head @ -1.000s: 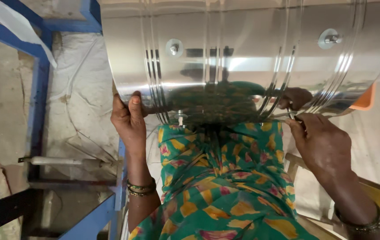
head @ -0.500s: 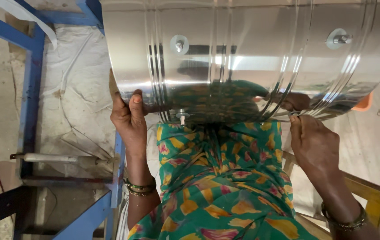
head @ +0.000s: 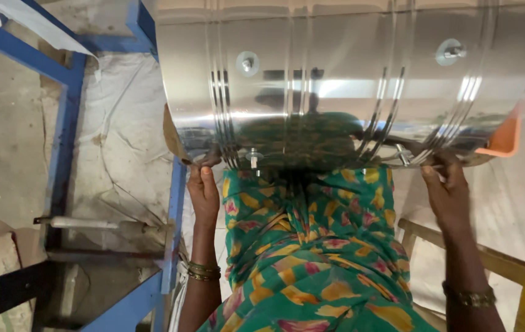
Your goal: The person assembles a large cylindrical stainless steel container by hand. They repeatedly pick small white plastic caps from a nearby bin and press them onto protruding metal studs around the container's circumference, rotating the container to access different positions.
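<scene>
Both hands, left (head: 204, 190) and right (head: 446, 187), clamped under near rim of steel drum (head: 348, 86), long axis left-right.

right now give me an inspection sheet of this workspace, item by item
surface: blue metal frame at left, draped with a white plastic sheet
job's things: large shiny ribbed steel drum lying on its side, with bolts and washers on its wall
clutter: orange plastic piece at the drum's right end; grey metal rod on the frame
grips: left hand and right hand each grip the drum's lower rim
cables: nothing seen
surroundings: concrete floor; yellow wooden frame at right; green patterned garment below
</scene>
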